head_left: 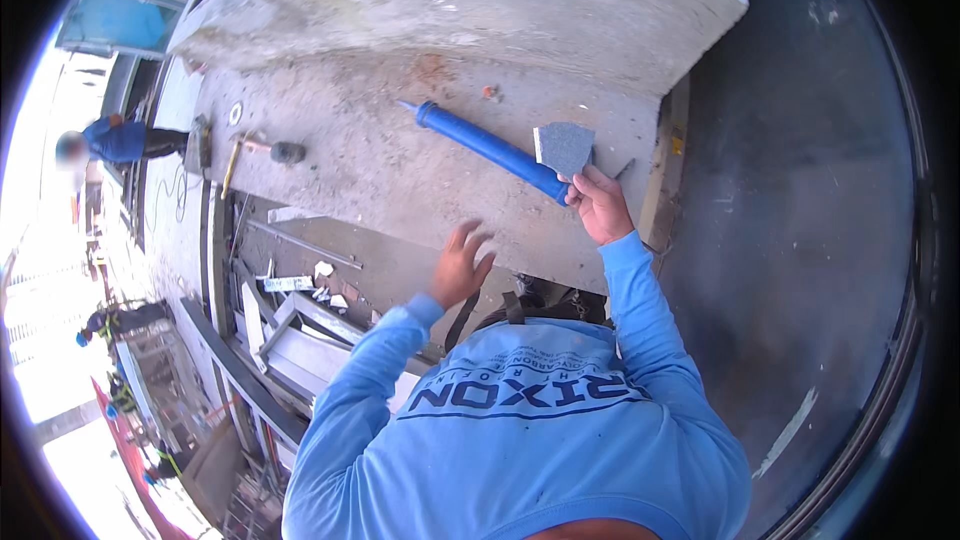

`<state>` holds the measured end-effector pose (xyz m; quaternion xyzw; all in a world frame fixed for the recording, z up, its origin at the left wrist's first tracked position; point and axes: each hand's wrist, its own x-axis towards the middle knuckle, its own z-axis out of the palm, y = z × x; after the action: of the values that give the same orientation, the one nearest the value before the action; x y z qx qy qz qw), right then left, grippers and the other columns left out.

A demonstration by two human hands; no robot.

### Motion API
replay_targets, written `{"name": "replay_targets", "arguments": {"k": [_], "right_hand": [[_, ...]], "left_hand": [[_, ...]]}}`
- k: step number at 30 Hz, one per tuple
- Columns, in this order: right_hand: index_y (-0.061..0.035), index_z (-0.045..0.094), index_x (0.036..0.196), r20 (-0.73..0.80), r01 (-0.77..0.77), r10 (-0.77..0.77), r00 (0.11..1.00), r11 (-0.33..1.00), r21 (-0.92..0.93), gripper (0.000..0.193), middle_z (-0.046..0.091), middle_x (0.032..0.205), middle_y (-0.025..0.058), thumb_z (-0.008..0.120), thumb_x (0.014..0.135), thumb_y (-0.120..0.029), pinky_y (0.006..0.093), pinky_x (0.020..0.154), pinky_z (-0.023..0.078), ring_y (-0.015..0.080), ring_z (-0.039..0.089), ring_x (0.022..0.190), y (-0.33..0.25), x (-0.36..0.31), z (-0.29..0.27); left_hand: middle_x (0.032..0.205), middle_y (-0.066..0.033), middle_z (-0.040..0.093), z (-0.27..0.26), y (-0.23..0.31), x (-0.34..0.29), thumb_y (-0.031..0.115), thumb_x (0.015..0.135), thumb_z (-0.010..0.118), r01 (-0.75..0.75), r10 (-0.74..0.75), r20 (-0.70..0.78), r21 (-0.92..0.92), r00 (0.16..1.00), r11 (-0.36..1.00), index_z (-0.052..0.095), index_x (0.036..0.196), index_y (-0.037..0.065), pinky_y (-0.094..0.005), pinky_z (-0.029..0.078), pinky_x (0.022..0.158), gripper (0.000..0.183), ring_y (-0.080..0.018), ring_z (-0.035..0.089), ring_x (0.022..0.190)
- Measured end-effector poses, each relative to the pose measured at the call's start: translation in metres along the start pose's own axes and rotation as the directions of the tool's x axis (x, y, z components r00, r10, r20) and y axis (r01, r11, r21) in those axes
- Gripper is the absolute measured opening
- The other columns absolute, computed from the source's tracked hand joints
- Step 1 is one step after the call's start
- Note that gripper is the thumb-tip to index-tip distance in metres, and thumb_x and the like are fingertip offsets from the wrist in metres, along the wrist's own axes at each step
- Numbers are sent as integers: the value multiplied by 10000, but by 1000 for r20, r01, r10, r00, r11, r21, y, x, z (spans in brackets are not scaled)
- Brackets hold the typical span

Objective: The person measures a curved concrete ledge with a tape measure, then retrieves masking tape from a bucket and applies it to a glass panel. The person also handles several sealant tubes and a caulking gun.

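My right hand (pixel 600 205) pinches a flat, grey, fan-shaped piece (pixel 565 147) with a pale left edge, held up over the concrete ledge. Whether it is a scraper blade or a piece of tile, I cannot tell. Just behind those fingers lies the rear end of a blue caulking gun (pixel 490 147), its nozzle pointing to the far left. Dark metal parts show beside the grey piece, partly hidden by it. My left hand (pixel 462 262) is empty, fingers apart and slightly curled, near the ledge's front edge and apart from the gun.
On the ledge's left end lie a dark-headed mallet (pixel 288 152), a yellow-handled tool (pixel 232 168) and a white ring (pixel 235 113). A raised concrete block (pixel 450 15) backs the ledge. Metal frames (pixel 300 330) and rubble sit below left. A dark panel (pixel 790 240) stands right. People work at far left.
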<state>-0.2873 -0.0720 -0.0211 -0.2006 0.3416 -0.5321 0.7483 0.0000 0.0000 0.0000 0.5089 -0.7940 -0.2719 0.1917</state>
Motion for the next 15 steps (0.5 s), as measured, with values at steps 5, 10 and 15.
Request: {"name": "replay_targets", "arguments": {"k": [5, 10, 15], "right_hand": [[-57, 642, 1082, -67, -180, 181, 981, 983, 20, 173, 646, 997, 26, 609, 945, -157, 257, 698, 460, 69, 504, 749, 48, 35, 72], [-88, 493, 1306, -30, -194, 200, 979, 970, 144, 381, 616, 1235, 97, 557, 981, -275, 296, 753, 482, 128, 599, 905, 63, 95, 95], [5, 380, 1428, 75, -256, 340, 937, 818, -515, 611, 632, 1213, 138, 594, 957, -320, 291, 739, 492, 162, 629, 912, 61, 68, 136]], "left_hand": [[1249, -240, 519, 2, -38, -283, 150, 814, 693, 686, -688, -51, -53, 724, 726, 628, 1099, 39, -458, 413, 1019, 313, -413, 499, 1180], [1222, -223, 538, 31, -52, -300, 156, 813, 693, 775, -780, -348, -193, 520, 602, 631, 1080, 35, -449, 423, 1000, 299, -403, 510, 1165], [1219, -205, 549, 12, -63, -196, 160, 841, 674, 658, -701, -416, -268, 580, 704, 630, 1071, 33, -432, 448, 967, 266, -393, 531, 1139]]}}
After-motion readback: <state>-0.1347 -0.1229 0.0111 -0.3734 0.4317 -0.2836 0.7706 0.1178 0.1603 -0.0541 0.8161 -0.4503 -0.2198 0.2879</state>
